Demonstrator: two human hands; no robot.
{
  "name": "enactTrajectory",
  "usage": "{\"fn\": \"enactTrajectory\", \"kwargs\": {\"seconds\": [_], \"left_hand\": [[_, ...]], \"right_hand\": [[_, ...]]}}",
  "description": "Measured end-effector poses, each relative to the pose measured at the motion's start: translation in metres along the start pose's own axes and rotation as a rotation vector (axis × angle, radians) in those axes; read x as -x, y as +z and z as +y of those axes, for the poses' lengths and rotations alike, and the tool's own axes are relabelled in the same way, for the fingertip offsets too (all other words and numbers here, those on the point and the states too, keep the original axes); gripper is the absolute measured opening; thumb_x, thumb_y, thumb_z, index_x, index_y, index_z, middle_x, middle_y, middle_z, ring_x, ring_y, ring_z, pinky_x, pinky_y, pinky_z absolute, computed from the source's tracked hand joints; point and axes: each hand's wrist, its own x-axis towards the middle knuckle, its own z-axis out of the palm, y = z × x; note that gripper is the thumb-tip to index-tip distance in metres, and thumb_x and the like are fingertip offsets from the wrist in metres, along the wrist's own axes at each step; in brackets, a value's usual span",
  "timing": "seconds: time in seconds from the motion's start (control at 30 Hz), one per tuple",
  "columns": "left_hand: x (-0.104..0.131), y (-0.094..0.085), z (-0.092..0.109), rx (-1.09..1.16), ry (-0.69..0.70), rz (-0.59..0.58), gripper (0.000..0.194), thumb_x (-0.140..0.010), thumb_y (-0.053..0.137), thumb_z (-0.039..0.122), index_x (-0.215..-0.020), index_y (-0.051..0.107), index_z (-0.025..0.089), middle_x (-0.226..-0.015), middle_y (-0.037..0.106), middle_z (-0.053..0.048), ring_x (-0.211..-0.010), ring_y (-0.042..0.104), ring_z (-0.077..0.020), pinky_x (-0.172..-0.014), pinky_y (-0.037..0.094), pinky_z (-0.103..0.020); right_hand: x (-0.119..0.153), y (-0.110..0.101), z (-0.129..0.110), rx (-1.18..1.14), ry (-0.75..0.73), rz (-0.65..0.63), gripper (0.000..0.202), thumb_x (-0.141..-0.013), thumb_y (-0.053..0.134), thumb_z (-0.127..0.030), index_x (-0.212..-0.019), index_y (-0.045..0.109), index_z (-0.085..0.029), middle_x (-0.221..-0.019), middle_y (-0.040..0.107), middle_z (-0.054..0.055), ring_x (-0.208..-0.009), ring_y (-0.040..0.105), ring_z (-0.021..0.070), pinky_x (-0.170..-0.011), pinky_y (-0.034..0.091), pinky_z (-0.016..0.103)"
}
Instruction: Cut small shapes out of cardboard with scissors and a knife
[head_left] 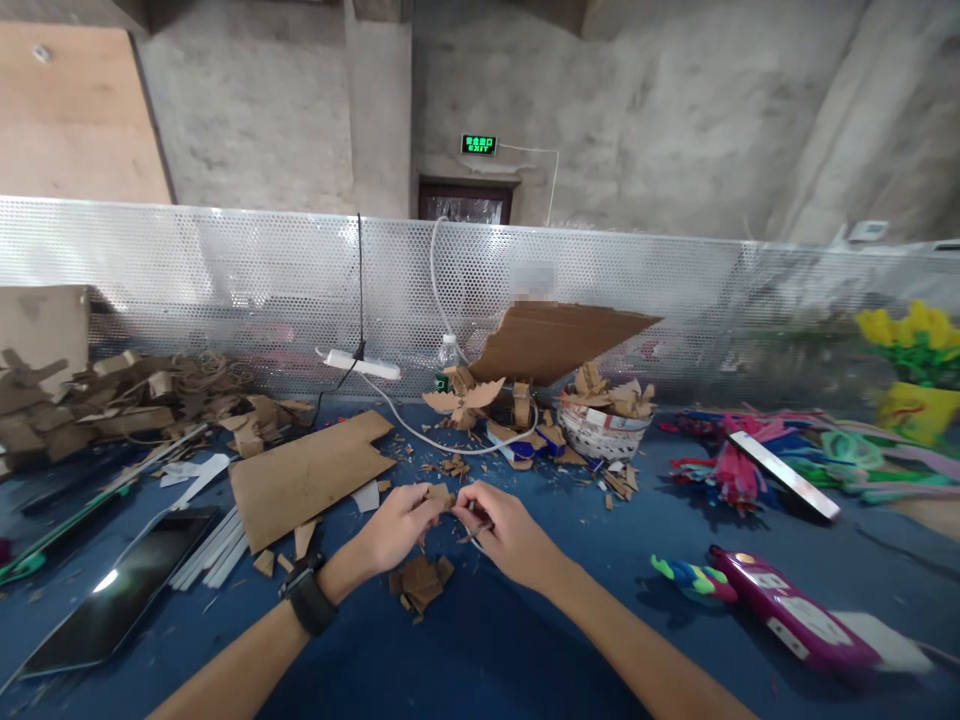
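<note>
My left hand [405, 525], with a dark watch on its wrist, is closed in a pinch on a small cardboard piece [441, 493]. Right beside it, my right hand [506, 525] has its fingers curled together at the piece's right edge. Something thin and greyish [480, 532] shows under those fingers, too small to make out. Below both hands, folded cardboard scraps [421, 585] lie on the blue table. Left of them rests a large flat cardboard sheet [307, 475] with a notched right edge.
A paper-wrapped basket [604, 425] of cardboard scraps stands behind, near a winged cardboard figure [465, 400] and a bottle [448, 355]. At left are a tablet [120, 590], white sticks [214, 550] and a cardboard heap [142, 400]. A purple glue gun-like device [795, 610] and pipe cleaners [735, 475] lie right.
</note>
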Motion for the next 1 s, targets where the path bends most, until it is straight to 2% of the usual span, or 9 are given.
{"fn": "enactTrajectory", "kwargs": {"seconds": [0.1, 0.23, 0.37, 0.43, 0.47, 0.57, 0.63, 0.83, 1.0], "left_hand": [[0.000, 0.000, 0.003, 0.079, -0.041, -0.022, 0.034, -0.090, 0.054, 0.044, -0.065, 0.043, 0.023, -0.057, 0.036, 0.007, -0.052, 0.033, -0.0116, -0.054, 0.026, -0.029], [0.000, -0.006, 0.007, 0.144, -0.027, 0.002, 0.040, -0.084, 0.058, 0.048, -0.060, 0.037, 0.025, -0.053, 0.030, 0.008, -0.049, 0.027, -0.0104, -0.052, 0.022, -0.029], [0.002, -0.013, 0.009, 0.153, 0.071, -0.025, 0.044, -0.086, 0.057, 0.049, -0.055, 0.038, 0.024, -0.051, 0.035, 0.006, -0.051, 0.031, -0.0113, -0.055, 0.025, -0.030], [0.004, -0.014, 0.011, 0.143, 0.116, -0.067, 0.044, -0.089, 0.057, 0.050, -0.058, 0.040, 0.024, -0.053, 0.036, 0.005, -0.052, 0.032, -0.0118, -0.056, 0.026, -0.030], [0.005, -0.014, 0.011, 0.134, 0.132, -0.085, 0.044, -0.090, 0.057, 0.051, -0.060, 0.040, 0.024, -0.054, 0.036, 0.006, -0.053, 0.032, -0.0119, -0.056, 0.026, -0.029], [0.007, -0.013, 0.013, 0.098, 0.154, -0.107, 0.041, -0.095, 0.054, 0.051, -0.067, 0.044, 0.023, -0.058, 0.038, 0.005, -0.055, 0.032, -0.0123, -0.056, 0.026, -0.029], [0.008, -0.013, 0.013, 0.085, 0.154, -0.109, 0.041, -0.096, 0.053, 0.051, -0.068, 0.045, 0.022, -0.058, 0.040, 0.005, -0.055, 0.033, -0.0121, -0.056, 0.027, -0.029], [0.009, -0.008, 0.015, 0.095, 0.155, -0.110, 0.049, -0.098, 0.051, 0.060, -0.068, 0.047, 0.021, -0.057, 0.045, 0.004, -0.053, 0.038, -0.0114, -0.053, 0.031, -0.027], [0.006, -0.003, 0.016, 0.165, 0.144, -0.128, 0.055, -0.094, 0.053, 0.071, -0.071, 0.046, 0.022, -0.059, 0.045, 0.006, -0.047, 0.039, -0.0086, -0.048, 0.030, -0.024]], "right_hand": [[-0.003, 0.001, 0.002, -0.141, 0.067, 0.011, 0.029, -0.105, 0.054, -0.046, -0.089, 0.058, -0.023, -0.072, 0.054, -0.002, -0.062, 0.048, 0.0149, -0.059, 0.037, 0.026], [-0.009, -0.006, 0.014, -0.448, 0.182, 0.209, 0.045, -0.101, 0.052, -0.065, -0.083, 0.053, -0.024, -0.062, 0.042, -0.006, -0.052, 0.035, 0.0128, -0.050, 0.029, 0.026], [-0.011, -0.016, 0.019, -0.281, 0.228, 0.347, 0.051, -0.095, 0.063, -0.064, -0.067, 0.057, -0.021, -0.058, 0.049, -0.003, -0.052, 0.041, 0.0133, -0.052, 0.033, 0.028], [-0.008, -0.016, 0.014, -0.181, 0.219, 0.306, 0.054, -0.097, 0.061, -0.060, -0.060, 0.061, -0.020, -0.054, 0.053, 0.000, -0.052, 0.046, 0.0144, -0.052, 0.035, 0.029], [-0.007, -0.015, 0.010, -0.173, 0.202, 0.255, 0.051, -0.098, 0.060, -0.057, -0.064, 0.066, -0.020, -0.056, 0.058, 0.001, -0.052, 0.049, 0.0148, -0.052, 0.036, 0.029], [-0.002, -0.008, -0.002, -0.222, 0.122, 0.118, 0.030, -0.096, 0.066, -0.046, -0.105, 0.077, -0.020, -0.076, 0.076, 0.004, -0.059, 0.062, 0.0170, -0.054, 0.044, 0.028], [0.000, -0.003, -0.007, -0.211, 0.091, 0.115, 0.030, -0.094, 0.070, -0.043, -0.114, 0.076, -0.021, -0.084, 0.080, 0.005, -0.058, 0.064, 0.0169, -0.054, 0.046, 0.027], [0.002, 0.003, -0.003, -0.092, -0.025, 0.236, 0.017, -0.095, 0.071, -0.036, -0.091, 0.082, -0.024, -0.079, 0.081, 0.004, -0.059, 0.067, 0.0176, -0.055, 0.049, 0.027], [0.004, 0.003, -0.003, -0.003, -0.120, 0.241, 0.016, -0.098, 0.067, -0.032, -0.091, 0.080, -0.025, -0.077, 0.079, 0.002, -0.059, 0.067, 0.0158, -0.057, 0.049, 0.025]]}}
